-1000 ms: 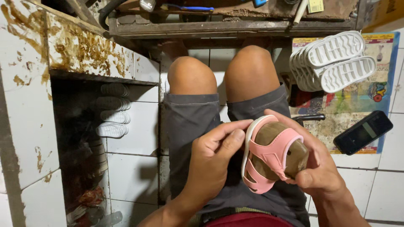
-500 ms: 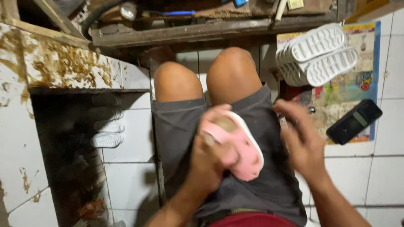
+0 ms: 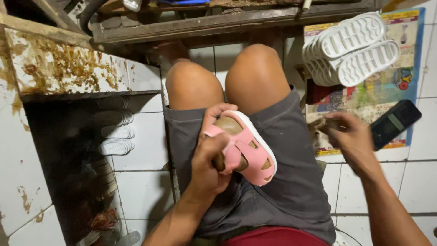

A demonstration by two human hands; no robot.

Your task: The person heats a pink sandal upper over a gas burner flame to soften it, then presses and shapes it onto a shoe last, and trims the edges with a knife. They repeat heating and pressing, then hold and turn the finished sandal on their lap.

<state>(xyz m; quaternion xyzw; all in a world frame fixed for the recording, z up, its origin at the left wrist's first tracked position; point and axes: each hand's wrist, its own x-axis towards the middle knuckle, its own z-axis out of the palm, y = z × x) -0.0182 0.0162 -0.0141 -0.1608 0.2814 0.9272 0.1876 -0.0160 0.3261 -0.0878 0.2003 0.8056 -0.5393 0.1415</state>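
A small pink sandal (image 3: 243,148) with a white sole edge and tan footbed lies on the person's lap, over the grey shorts (image 3: 291,182), its toe pointing to the near right. The left hand (image 3: 209,159) wraps around its left side, thumb curled over the heel end and fingers closed on the straps, so the grip is pressed tight on the sandal. The two bare knees (image 3: 227,79) rise just beyond it.

To the right, the right hand (image 3: 348,139) is off the sandal and well apart from it, reaching over a colourful printed sheet (image 3: 400,86) spread on the white tiled floor (image 3: 423,182). Its fingers are curled at something small and dark at the sheet's left edge; whether that grip pinches it I cannot tell. Just right of this hand lies a dark phone (image 3: 395,123), tilted. Farther off, a stack of white ridged shoe soles (image 3: 353,48) rests on the sheet.

At far centre runs a rough wooden bench (image 3: 227,23). On the left stands a stained white tiled block (image 3: 63,68) with a dark opening holding more pale soles (image 3: 116,132).
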